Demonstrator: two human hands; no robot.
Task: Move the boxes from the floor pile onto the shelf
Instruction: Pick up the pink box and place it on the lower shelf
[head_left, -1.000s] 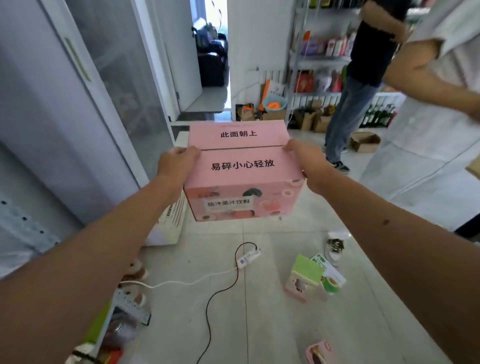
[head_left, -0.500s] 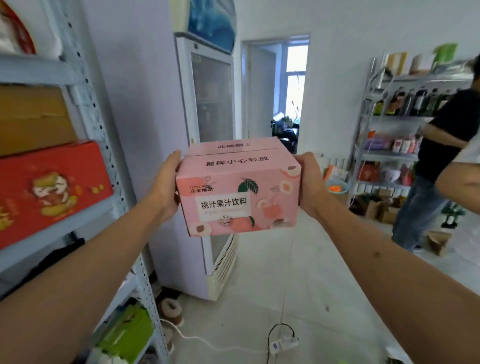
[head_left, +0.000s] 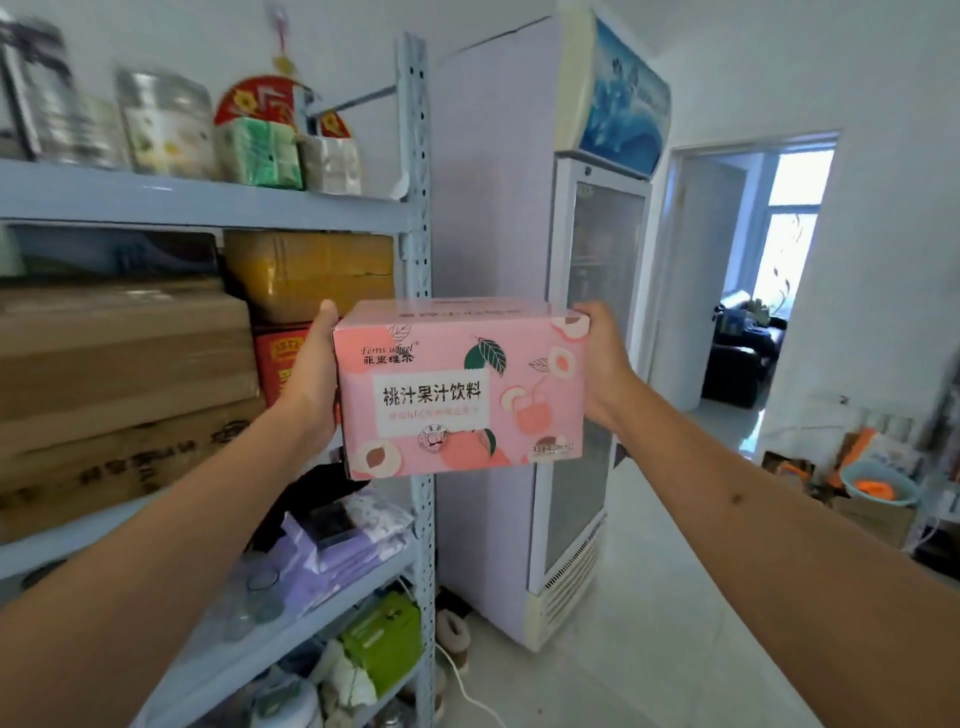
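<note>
Up in the air, just right of the metal shelf (head_left: 418, 322) upright and clear of its boards, a pink juice box (head_left: 460, 387) is held level between two hands. Pressed flat to the box's left end is the left hand (head_left: 311, 374), thumb over the top edge, while the right hand (head_left: 605, 358) clasps the right end, its fingers hidden behind. Brown cartons (head_left: 124, 364) fill the shelf to the left of the box, and a glass-door fridge (head_left: 587, 364) stands behind it.

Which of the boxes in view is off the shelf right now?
The pink juice box, held in the air between the left hand and right hand. The brown cartons and yellow box sit on the shelf.
</note>
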